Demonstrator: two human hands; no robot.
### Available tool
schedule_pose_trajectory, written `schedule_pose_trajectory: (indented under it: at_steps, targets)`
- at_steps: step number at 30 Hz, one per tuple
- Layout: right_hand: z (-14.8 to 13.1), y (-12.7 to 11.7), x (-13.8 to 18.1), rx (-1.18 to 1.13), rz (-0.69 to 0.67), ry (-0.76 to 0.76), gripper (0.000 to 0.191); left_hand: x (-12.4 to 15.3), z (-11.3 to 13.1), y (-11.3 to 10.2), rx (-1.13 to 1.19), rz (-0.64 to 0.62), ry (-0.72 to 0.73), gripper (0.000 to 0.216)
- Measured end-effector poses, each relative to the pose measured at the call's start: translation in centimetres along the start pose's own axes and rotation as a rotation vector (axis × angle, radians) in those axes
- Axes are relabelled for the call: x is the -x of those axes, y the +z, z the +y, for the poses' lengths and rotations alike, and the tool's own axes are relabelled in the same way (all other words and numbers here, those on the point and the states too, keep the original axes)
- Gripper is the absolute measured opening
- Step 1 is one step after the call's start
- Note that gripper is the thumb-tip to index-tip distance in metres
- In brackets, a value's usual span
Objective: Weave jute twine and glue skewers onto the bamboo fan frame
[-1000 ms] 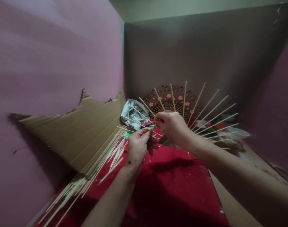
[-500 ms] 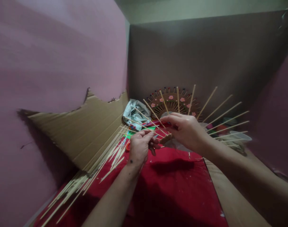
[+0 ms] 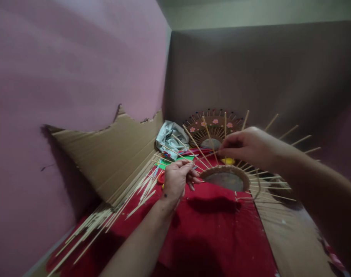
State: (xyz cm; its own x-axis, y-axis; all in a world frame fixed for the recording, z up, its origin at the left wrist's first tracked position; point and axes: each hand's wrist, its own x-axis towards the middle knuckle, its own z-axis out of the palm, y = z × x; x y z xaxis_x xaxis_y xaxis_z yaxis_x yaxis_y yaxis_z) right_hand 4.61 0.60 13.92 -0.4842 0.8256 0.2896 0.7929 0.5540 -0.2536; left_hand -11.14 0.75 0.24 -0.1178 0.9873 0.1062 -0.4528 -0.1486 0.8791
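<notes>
A half-round frame [image 3: 226, 168] with a woven brown rim holds several thin wooden sticks [image 3: 194, 140] that fan outward. At its left end, my left hand [image 3: 177, 177] is closed, pinching the lower sticks between thumb and fingers. My right hand [image 3: 247, 145] is raised above the rim, thumb and fingers pinched together in front of the upright sticks. A thin strand seems to run from its fingertips toward my left hand. A loose tan cord [image 3: 259, 186] loops below the frame's right side.
Bare sticks [image 3: 89, 227] lie along the left of the red cloth [image 3: 216, 231]. Torn cardboard [image 3: 106, 161] leans on the pink wall. Behind are a pale crumpled cloth [image 3: 168, 138] and a fan-shaped piece with pink flowers [image 3: 215, 121]. A yellow item [image 3: 228, 161] sits behind the rim.
My right hand has moved up and right, away from my left hand and the rim. More of the woven rim now shows. My left hand keeps its hold; the view has shifted slightly.
</notes>
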Motion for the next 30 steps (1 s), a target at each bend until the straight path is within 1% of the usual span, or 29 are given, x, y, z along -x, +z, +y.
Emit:
schedule_pose_trajectory:
  at_steps: [3,5,7,9,12,14,17,22,26,28,30]
  targets:
    - [-2.0,1.0,-1.3,-0.167,0.094,-0.051,0.014,-0.1,-0.2,0.0,0.012,-0.006,-0.004,0.016]
    - [-3.4,2.0,-2.4,-0.175,0.186,-0.112,0.013,0.0,-0.3,0.0,0.011,-0.006,-0.002,0.016]
    - [-4.8,2.8,-3.5,-0.081,0.264,-0.18,0.012,0.0,-0.4,0.1,0.006,0.003,-0.005,0.016]
    - [-5.8,3.4,-4.5,0.081,0.308,-0.273,0.013,0.0,-0.4,0.2,0.011,0.012,-0.007,0.015]
    - [-6.9,3.7,-5.8,0.328,0.301,-0.447,0.018,-0.1,-0.4,0.3,0.024,0.012,0.004,0.014]
    - [-7.3,3.9,-6.5,0.431,0.269,-0.517,0.021,-0.1,-0.4,0.3,0.029,0.007,0.017,0.015]
    - [-7.7,4.1,-7.3,0.531,0.259,-0.531,0.023,0.0,-0.3,0.2,0.039,0.003,0.027,0.014]
    - [-7.8,4.2,-7.6,0.667,0.277,-0.457,0.023,0.1,-0.4,0.1,0.052,-0.008,0.017,0.014]
    - [-8.0,3.6,-7.3,0.671,0.271,-0.407,0.019,0.1,-0.6,0.2,0.061,-0.014,0.006,0.014]
    - [-8.2,3.2,-7.0,0.653,0.294,-0.383,0.018,0.1,-0.7,0.3,0.061,-0.028,0.012,0.015]
    - [-8.4,3.0,-6.5,0.673,0.312,-0.435,0.019,0.2,-0.7,0.3,0.059,-0.024,0.019,0.015]
